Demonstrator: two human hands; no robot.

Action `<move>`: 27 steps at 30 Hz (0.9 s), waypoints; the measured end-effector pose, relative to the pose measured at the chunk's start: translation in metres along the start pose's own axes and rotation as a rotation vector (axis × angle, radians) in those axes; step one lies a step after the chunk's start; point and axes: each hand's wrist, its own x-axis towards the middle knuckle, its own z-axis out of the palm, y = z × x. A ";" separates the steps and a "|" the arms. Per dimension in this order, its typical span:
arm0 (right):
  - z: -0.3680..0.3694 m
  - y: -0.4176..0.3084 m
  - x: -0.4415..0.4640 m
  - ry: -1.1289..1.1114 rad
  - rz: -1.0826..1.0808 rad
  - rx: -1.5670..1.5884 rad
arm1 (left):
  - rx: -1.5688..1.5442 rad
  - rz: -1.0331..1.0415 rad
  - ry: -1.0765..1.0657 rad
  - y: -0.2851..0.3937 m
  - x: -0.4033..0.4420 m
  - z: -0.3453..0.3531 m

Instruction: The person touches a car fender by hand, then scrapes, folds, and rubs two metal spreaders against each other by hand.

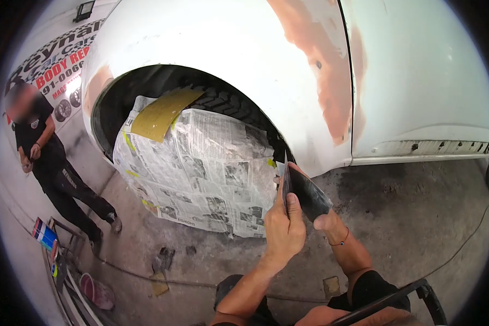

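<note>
Both hands are raised in front of the newspaper-covered wheel (217, 163), near the lower edge of a white car body (223, 43). My left hand (285, 225) is closed on a thin grey spreader blade (286, 182), its thumb pointing up along it. Just to the right, my right hand (325, 220) holds a dark flat plate (308, 198) from behind, with fingertips showing at its top edge. The blade touches or nearly touches the plate. A yellow sandpaper sheet (165, 114) lies on top of the newspaper. Brownish filler patches (331, 103) mark the panel beside the door gap.
A person in dark clothes (43, 146) stands at the left by a wall sign (54, 65). Low at left are a pink bucket (98, 292) and a rack with a blue can (44, 234). A hose (185, 283) and scraps (163, 261) lie on the floor.
</note>
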 end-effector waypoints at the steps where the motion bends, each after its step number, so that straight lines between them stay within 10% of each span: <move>1: 0.001 -0.001 0.000 0.011 0.013 0.008 | -0.001 -0.003 -0.005 0.002 0.000 -0.001; 23: 0.005 0.003 -0.001 -0.325 0.013 -0.300 | -0.192 -0.049 0.154 -0.036 0.025 -0.011; 27: -0.012 0.021 0.003 0.000 -0.085 -0.412 | -0.009 -0.022 -0.038 0.004 0.008 -0.007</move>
